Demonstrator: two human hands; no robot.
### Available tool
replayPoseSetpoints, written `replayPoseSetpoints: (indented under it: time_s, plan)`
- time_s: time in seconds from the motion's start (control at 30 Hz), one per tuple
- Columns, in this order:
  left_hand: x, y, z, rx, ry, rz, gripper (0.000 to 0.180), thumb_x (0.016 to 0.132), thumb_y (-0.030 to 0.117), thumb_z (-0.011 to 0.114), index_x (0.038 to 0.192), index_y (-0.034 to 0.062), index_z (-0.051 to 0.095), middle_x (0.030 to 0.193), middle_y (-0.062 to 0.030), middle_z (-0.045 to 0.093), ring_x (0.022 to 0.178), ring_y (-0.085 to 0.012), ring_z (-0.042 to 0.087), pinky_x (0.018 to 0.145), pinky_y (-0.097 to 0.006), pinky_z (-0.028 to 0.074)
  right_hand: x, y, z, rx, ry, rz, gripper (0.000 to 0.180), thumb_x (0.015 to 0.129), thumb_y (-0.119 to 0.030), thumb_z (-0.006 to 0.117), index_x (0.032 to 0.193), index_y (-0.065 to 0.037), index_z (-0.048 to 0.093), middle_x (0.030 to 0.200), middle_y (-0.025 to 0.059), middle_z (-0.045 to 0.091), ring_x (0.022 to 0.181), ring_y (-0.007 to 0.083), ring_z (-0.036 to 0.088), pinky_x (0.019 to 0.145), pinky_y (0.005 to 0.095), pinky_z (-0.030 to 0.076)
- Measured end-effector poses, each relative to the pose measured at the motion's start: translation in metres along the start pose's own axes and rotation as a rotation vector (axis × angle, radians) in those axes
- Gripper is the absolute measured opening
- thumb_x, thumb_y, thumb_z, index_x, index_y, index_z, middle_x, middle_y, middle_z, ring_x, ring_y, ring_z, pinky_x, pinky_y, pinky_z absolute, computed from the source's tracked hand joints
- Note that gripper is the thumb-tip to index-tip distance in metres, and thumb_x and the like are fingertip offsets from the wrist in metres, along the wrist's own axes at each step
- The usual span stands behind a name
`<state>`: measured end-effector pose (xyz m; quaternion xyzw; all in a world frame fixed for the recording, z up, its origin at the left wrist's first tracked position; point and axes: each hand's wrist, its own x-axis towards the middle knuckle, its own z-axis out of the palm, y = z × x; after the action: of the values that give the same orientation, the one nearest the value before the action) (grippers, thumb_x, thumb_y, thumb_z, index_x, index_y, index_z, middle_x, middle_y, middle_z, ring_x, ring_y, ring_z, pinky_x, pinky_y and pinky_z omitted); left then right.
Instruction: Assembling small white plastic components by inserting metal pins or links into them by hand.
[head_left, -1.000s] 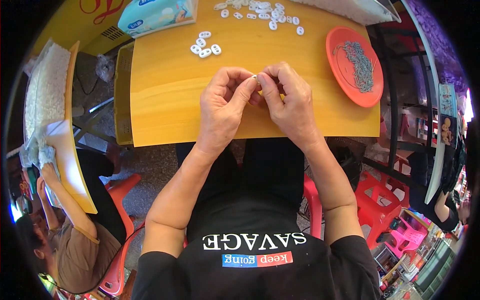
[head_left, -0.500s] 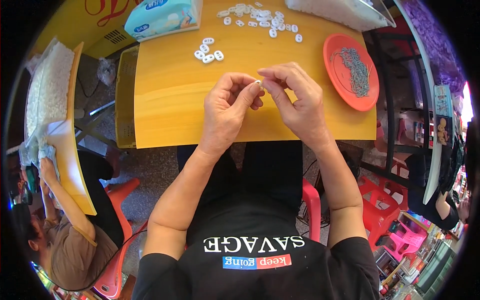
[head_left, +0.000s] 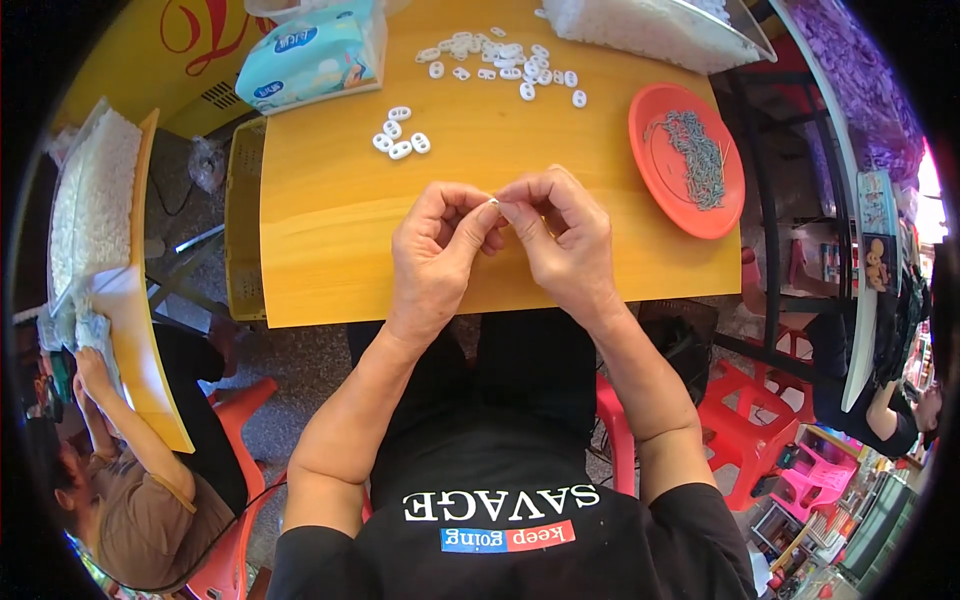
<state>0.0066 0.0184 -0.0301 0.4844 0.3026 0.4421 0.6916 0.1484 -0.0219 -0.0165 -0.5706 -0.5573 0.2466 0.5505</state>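
My left hand and my right hand meet above the near part of the yellow table. Their fingertips pinch one small white piece between them. Beyond my left hand lies a small group of white oval links. Farther back is a larger scatter of the same white links. To my right stands an orange plate holding a heap of small grey metal pieces.
A pale blue tissue pack lies at the table's far left, a tray of white parts at the far edge. Another person sits at a neighbouring table on the left. Red and pink plastic stools stand at right.
My hands stay together over the same spot, fingers shifting slightly on the small white piece. The view has tilted a little.
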Motion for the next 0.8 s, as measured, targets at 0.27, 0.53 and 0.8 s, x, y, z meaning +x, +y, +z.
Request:
replayPoseSetpoints:
  time_s: [0.27, 0.53, 0.8]
  plan:
    - [0.005, 0.001, 0.002, -0.073, 0.017, -0.022, 0.008, 0.096, 0.007, 0.062, 0.100, 0.0011, 0.058, 0.087, -0.0051, 0.066, 0.074, -0.0087, 0.061, 0.068, -0.022, 0.051, 0.003, -0.003, -0.003, 0.265, 0.026, 0.095, 0.029, 0.087, 0.005, 0.065, 0.115, 0.001, 0.063, 0.087, 0.0077, 0.062, 0.081, 0.0144, 0.065, 0.075, 0.0277, 0.054]
    - [0.003, 0.000, 0.000, 0.002, -0.016, 0.041, 0.008, 0.095, 0.007, 0.063, 0.100, 0.0015, 0.060, 0.084, -0.0019, 0.064, 0.074, -0.0072, 0.059, 0.068, -0.021, 0.049, 0.005, -0.004, -0.011, 0.128, -0.088, 0.008, 0.032, 0.087, 0.006, 0.064, 0.118, 0.001, 0.061, 0.088, 0.0055, 0.062, 0.081, 0.0119, 0.064, 0.075, 0.0259, 0.053]
    - [-0.001, 0.002, 0.000, -0.034, -0.006, -0.030, 0.007, 0.094, 0.006, 0.065, 0.097, 0.0017, 0.061, 0.081, 0.0000, 0.062, 0.073, -0.0062, 0.057, 0.067, -0.021, 0.048, -0.003, -0.005, -0.001, 0.237, -0.055, 0.146, 0.030, 0.090, 0.006, 0.062, 0.119, 0.001, 0.058, 0.091, 0.0025, 0.057, 0.088, 0.0096, 0.060, 0.082, 0.0227, 0.049]
